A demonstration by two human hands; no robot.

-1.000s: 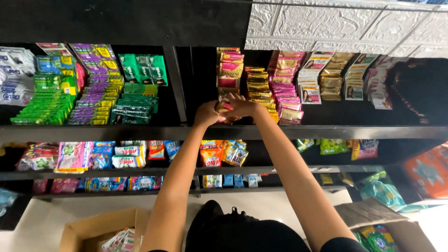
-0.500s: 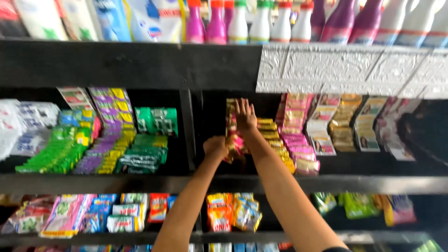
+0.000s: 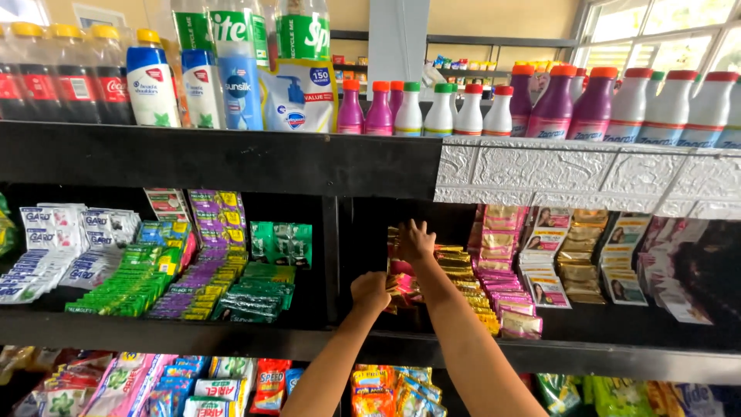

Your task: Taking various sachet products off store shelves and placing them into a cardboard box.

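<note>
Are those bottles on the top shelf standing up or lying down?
Standing up: the pink and purple bottles sit on their bases in a row, caps pointing upward.

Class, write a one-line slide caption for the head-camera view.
Left hand and right hand reach into hanging gold and pink sachet strips on a black shop shelf.

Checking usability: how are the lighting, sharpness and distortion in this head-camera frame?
Head view: sharp, no motion blur; windows top right bright, nearly washed out; compartment behind the hands, left hand and right hand, in deep shadow, dimming the sachets; wide-angle bend along the shelf edge.
</note>
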